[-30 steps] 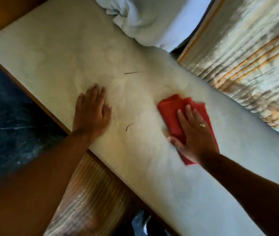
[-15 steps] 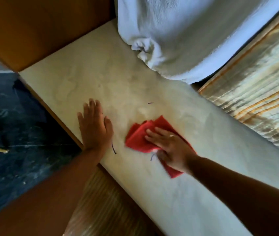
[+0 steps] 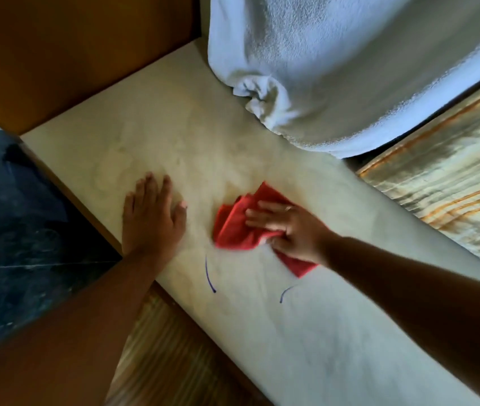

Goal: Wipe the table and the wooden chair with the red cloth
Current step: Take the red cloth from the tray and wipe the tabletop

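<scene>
The pale table (image 3: pixel 306 332) runs diagonally through the view, its near edge trimmed in wood. The left hand (image 3: pixel 152 221) lies flat on the top close to that edge, palm down, fingers extended and together, holding nothing. The right hand (image 3: pixel 288 230) presses on the red cloth (image 3: pixel 238 227), fingers spread over the crumpled fabric; the thumb is hidden beneath the hand, so whether it pinches the cloth or merely bears down on it cannot be told. The cloth lies bunched on the tabletop just beside the left hand, not touching it, one corner showing below the right wrist. Two short blue pen marks (image 3: pixel 210 273) sit on the surface nearer the viewer. A white towel (image 3: pixel 335 68) rests on the table's far end. Dark floor (image 3: pixel 13 230) is visible at left.
</scene>
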Tool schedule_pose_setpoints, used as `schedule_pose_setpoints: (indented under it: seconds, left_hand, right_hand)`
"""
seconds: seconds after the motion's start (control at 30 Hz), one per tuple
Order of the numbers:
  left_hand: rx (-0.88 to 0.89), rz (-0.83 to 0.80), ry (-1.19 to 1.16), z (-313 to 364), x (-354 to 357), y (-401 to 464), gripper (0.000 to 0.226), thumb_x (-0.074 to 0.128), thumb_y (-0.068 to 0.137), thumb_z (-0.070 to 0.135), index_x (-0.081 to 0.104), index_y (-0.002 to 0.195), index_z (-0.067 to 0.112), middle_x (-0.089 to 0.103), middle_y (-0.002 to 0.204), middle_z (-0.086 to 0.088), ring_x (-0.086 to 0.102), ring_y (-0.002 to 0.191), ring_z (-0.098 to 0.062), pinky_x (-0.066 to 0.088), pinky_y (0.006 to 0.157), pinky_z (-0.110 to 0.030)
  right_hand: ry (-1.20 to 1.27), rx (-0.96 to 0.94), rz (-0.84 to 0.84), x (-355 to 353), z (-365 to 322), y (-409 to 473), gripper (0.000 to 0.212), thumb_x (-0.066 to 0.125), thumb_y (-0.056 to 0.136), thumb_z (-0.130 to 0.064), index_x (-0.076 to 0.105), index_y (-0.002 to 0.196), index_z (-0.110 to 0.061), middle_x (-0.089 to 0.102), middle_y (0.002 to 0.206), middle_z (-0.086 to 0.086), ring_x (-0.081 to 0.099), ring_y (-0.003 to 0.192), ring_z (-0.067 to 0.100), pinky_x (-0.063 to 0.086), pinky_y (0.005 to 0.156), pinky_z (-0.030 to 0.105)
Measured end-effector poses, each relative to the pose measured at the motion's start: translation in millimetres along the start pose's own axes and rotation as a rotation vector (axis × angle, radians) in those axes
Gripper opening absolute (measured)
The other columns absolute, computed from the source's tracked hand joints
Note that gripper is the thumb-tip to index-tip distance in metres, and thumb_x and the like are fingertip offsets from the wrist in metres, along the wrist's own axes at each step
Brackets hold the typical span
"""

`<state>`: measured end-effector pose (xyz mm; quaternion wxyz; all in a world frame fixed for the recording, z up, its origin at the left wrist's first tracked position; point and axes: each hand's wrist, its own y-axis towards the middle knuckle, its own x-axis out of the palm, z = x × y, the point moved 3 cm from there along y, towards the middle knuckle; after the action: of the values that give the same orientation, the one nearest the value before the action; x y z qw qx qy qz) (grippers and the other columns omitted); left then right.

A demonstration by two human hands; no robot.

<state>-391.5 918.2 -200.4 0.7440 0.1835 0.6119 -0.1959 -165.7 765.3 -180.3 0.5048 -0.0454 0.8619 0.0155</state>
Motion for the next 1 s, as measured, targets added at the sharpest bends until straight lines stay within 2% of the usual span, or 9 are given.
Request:
schedule_pose_setpoints:
  seconds: [0.17,0.27,0.37,0.5,0.57,0.7,0.77,0.9,1.0]
  left_hand:
    - [-0.005,0.004,0.006,-1.6,4.7,3.0,0.063,0.039,0.101,0.040,0.026,0.156,0.011,0.023,0.162,-0.020,0.020,0.150,-0.036,0.015,0.121,-0.051]
    - [-0.002,0.002,0.012,-2.1,4.6,3.4,0.064,0.035,0.099,0.040,0.028,0.155,0.011,0.024,0.161,-0.021,0.022,0.149,-0.037,0.016,0.120,-0.051]
    - [-0.014,-0.037,-0.009,-3.8,4.4,3.5,0.063,0.038,0.101,0.038,0.023,0.157,0.014,0.020,0.163,-0.018,0.017,0.151,-0.034,0.013,0.122,-0.050]
    - [-0.021,-0.041,-0.006,-2.2,3.5,4.6,0.063,0.037,0.101,0.040,0.021,0.157,0.017,0.018,0.164,-0.016,0.015,0.152,-0.032,0.012,0.122,-0.048]
    - [-0.026,-0.039,0.013,-2.1,3.7,3.9,0.063,0.036,0.101,0.040,0.021,0.158,0.018,0.017,0.165,-0.015,0.015,0.152,-0.031,0.012,0.122,-0.048]
    - [-0.002,-0.052,0.037,-3.6,3.0,5.2,0.063,0.039,0.100,0.039,0.023,0.157,0.015,0.019,0.164,-0.017,0.016,0.151,-0.033,0.014,0.121,-0.048]
    - [0.004,-0.064,0.030,-4.5,1.8,5.2,0.064,0.038,0.100,0.039,0.022,0.157,0.015,0.018,0.164,-0.017,0.015,0.152,-0.033,0.014,0.122,-0.048]
    - [-0.004,-0.056,0.001,-4.0,1.5,3.5,0.063,0.035,0.100,0.041,0.020,0.158,0.018,0.015,0.165,-0.014,0.013,0.152,-0.031,0.011,0.123,-0.046]
    - [-0.010,-0.057,0.002,-2.6,-0.1,3.9,0.065,0.037,0.100,0.041,0.020,0.158,0.017,0.016,0.165,-0.016,0.013,0.152,-0.032,0.012,0.123,-0.047]
  right_hand:
    - [-0.033,0.537,0.347,-42.3,63.8,7.7,0.044,0.063,0.092,-0.019,0.056,0.135,-0.022,0.048,0.147,-0.003,0.034,0.143,0.021,0.024,0.116,0.031]
    - [-0.035,0.273,0.299,0.8,-9.5,17.6,0.045,0.065,0.082,-0.009,0.063,0.127,-0.009,0.057,0.138,0.012,0.045,0.133,0.036,0.029,0.113,0.038]
    - [0.003,-0.142,0.018,52.4,-99.0,-14.4,0.046,0.070,0.081,-0.020,0.064,0.126,-0.015,0.059,0.137,0.005,0.046,0.133,0.034,0.034,0.111,0.050]
    - [0.093,-0.360,-0.291,49.1,-100.0,-60.1,0.042,0.070,0.086,-0.021,0.063,0.128,-0.021,0.055,0.141,-0.006,0.038,0.139,0.022,0.031,0.115,0.035]
    - [0.084,-0.393,-0.297,30.2,-80.4,-35.3,0.038,0.069,0.087,-0.016,0.066,0.125,-0.016,0.059,0.138,-0.003,0.042,0.136,0.024,0.030,0.114,0.030]
    - [0.053,-0.188,-0.093,25.0,-70.5,40.2,0.035,0.071,0.085,-0.010,0.069,0.120,-0.011,0.063,0.132,0.003,0.047,0.132,0.032,0.039,0.109,0.044]
    - [0.065,-0.195,-0.131,42.8,-82.5,23.3,0.039,0.073,0.083,-0.013,0.069,0.122,-0.015,0.062,0.133,0.000,0.044,0.134,0.031,0.037,0.110,0.045]
    - [0.087,-0.510,-0.402,49.2,-89.3,-47.6,0.038,0.068,0.088,-0.021,0.065,0.125,-0.021,0.059,0.138,-0.004,0.040,0.136,0.024,0.028,0.115,0.032]
    - [-0.050,-0.381,-0.255,11.2,-35.9,-6.0,0.043,0.067,0.085,-0.013,0.063,0.129,-0.014,0.055,0.141,0.004,0.044,0.134,0.029,0.033,0.113,0.041]
